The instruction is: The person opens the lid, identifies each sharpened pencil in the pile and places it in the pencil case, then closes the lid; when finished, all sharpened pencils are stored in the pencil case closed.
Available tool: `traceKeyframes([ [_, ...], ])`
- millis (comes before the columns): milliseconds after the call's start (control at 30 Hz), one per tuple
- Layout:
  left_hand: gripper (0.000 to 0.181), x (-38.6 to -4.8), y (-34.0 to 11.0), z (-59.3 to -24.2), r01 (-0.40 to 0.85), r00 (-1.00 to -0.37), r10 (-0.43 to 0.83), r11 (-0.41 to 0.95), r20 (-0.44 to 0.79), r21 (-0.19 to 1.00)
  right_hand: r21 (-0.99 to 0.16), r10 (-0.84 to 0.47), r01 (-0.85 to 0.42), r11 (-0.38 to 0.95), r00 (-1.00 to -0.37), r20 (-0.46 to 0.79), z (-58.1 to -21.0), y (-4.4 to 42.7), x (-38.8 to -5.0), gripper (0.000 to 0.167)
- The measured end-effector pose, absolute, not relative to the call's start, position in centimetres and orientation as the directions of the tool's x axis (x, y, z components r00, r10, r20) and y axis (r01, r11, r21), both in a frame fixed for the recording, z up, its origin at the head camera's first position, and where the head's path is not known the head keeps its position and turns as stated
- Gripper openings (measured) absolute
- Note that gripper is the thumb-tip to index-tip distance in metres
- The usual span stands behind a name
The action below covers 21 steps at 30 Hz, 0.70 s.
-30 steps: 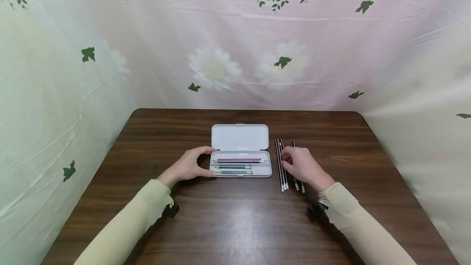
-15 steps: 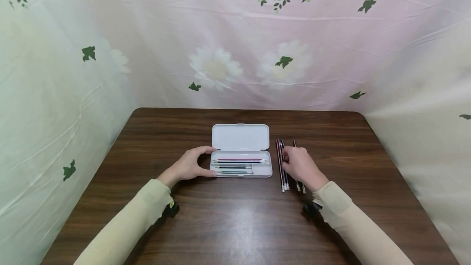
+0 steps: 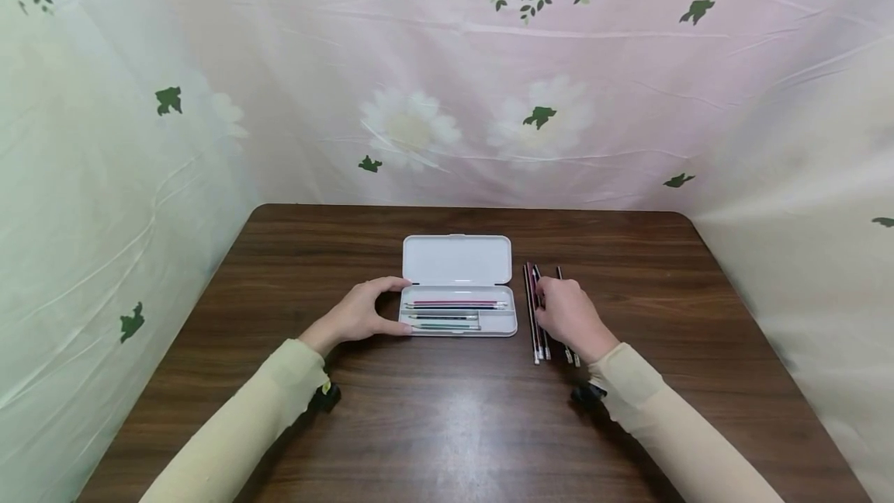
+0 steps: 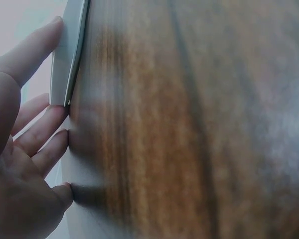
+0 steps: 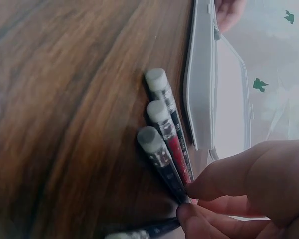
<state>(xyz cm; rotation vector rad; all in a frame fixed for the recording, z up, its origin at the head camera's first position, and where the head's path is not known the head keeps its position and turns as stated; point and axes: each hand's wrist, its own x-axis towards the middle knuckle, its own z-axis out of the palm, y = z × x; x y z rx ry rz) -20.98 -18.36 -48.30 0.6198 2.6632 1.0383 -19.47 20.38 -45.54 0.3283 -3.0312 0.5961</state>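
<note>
A white pencil case (image 3: 497, 324) lies on the table with its lid (image 3: 456, 260) raised at the back. Several pencils (image 3: 454, 305) rest in its compartments. My left hand (image 3: 359, 313) holds the case's left end between thumb (image 4: 37, 47) and fingers. To the right of the case, my right hand (image 3: 571, 317) pinches a dark pencil (image 5: 165, 168) with thumb and finger. Beside that one lie a red pencil (image 5: 178, 152) and another dark pencil (image 5: 176, 117), eraser ends toward me. Part of the pinched pencil is hidden behind the fingers.
More dark pencils (image 3: 570, 354) lie beneath and right of my right hand, partly covered by it. The brown wooden table (image 3: 447, 425) reaches back to a curtain (image 3: 447, 84) printed with flowers and leaves, which also hangs along both sides.
My right hand and wrist have shifted slightly left among the loose pencils, and the eraser end of one has moved slightly right. The left hand and case stay put.
</note>
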Motion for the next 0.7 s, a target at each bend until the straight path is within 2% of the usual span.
traceKeyframes([
  [433, 0.086, -21.05, -18.35, -48.39, 0.317, -0.887, 0.461, 0.662, -0.035, 0.68, -0.309, -0.166, -0.192, 0.932, -0.98, 0.108, -45.64, 19.85, -19.29, 0.012],
  [700, 0.085, -21.1, -18.44, -48.48, 0.314, -0.885, 0.464, 0.651, -0.036, 0.691, -0.323, -0.142, -0.17, 0.931, -0.984, 0.111, -45.44, 20.11, -19.24, 0.016],
])
